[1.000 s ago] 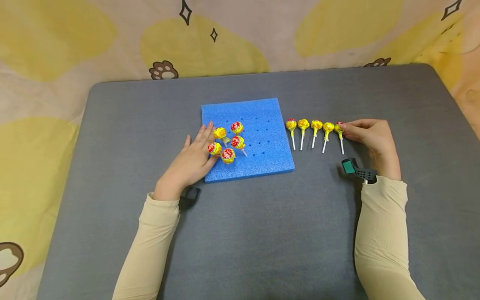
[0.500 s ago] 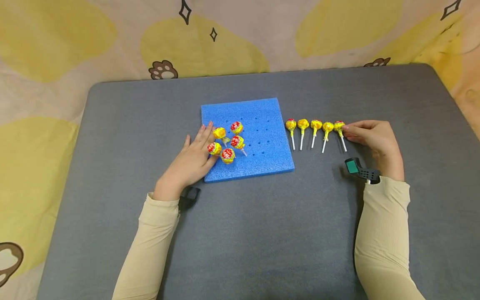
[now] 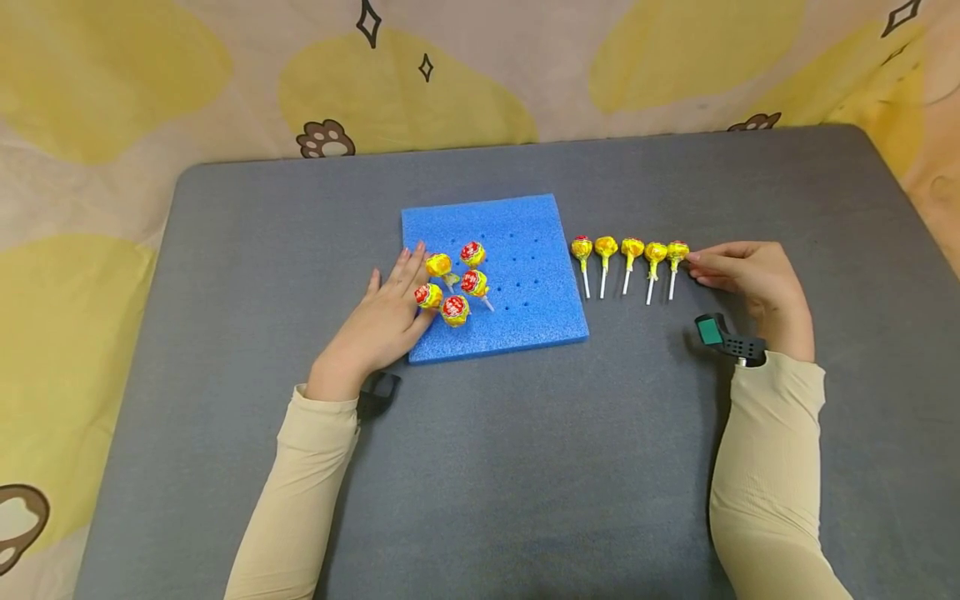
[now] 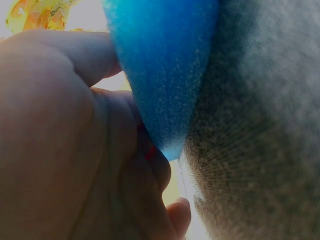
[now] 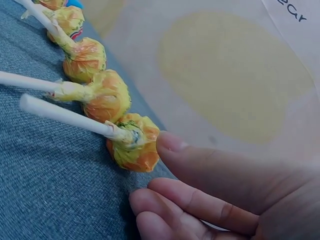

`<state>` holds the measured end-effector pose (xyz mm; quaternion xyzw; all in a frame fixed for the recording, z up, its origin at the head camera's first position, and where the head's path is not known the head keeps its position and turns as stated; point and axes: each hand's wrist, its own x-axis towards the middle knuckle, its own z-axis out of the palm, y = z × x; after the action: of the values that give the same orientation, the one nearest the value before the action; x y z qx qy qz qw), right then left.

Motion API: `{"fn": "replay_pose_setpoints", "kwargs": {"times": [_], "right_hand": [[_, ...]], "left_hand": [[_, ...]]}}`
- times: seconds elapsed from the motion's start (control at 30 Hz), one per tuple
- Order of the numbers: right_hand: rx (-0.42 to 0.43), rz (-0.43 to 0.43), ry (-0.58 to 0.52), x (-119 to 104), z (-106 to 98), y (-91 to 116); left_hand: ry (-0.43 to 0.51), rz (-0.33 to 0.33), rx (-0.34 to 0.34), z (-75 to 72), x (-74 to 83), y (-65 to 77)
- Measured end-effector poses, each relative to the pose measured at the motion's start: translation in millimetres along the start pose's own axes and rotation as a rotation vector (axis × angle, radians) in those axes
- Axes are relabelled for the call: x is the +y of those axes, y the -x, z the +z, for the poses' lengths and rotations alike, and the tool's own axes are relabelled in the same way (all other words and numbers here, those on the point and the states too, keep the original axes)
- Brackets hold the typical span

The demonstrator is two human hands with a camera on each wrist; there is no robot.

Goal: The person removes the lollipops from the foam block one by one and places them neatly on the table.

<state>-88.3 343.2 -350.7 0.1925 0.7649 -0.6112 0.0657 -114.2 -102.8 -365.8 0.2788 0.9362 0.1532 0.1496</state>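
My left hand (image 3: 378, 325) rests with fairly straight fingers along the left side of a blue foam board (image 3: 517, 329). Several wrapped lollipops stand in that board beside it, among them one with a red and yellow head (image 3: 454, 310). In the left wrist view the hand (image 4: 65, 140) lies against the foam's edge (image 4: 165, 75). To the board's right, several lollipops lie in a row, sticks toward the person. At the row's right end is a yellow lollipop (image 3: 677, 252). My right hand (image 3: 757, 275) is beside its head, thumb tip at the wrapper (image 5: 137, 150); the other fingers curl loosely, not around it.
Small holes dot the board's right part. A dark grey table (image 3: 555, 467) carries everything. Behind it hangs a patterned yellow and pale cloth (image 3: 562, 67). A black wrist device with a green patch (image 3: 708, 331) sticks out from the right wrist.
My right hand has let go of the end lollipop and shifted slightly right. That lollipop's stick swung outward, then back closer to its neighbour. The left hand stays in place.
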Motion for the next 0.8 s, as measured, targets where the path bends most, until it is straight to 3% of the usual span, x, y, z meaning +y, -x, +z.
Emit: {"fn": "replay_pose_setpoints", "kwargs": {"times": [0.6,0.8], "right_hand": [[0.050,-0.105,-0.274,-4,0,1],[0.021,-0.151,-0.309,-12,6,4]], "left_hand": [[0.005,0.004,-0.001,-1.1,0.9,0.8],[0.003,0.003,0.001,-0.3,0.9,0.9]]}}
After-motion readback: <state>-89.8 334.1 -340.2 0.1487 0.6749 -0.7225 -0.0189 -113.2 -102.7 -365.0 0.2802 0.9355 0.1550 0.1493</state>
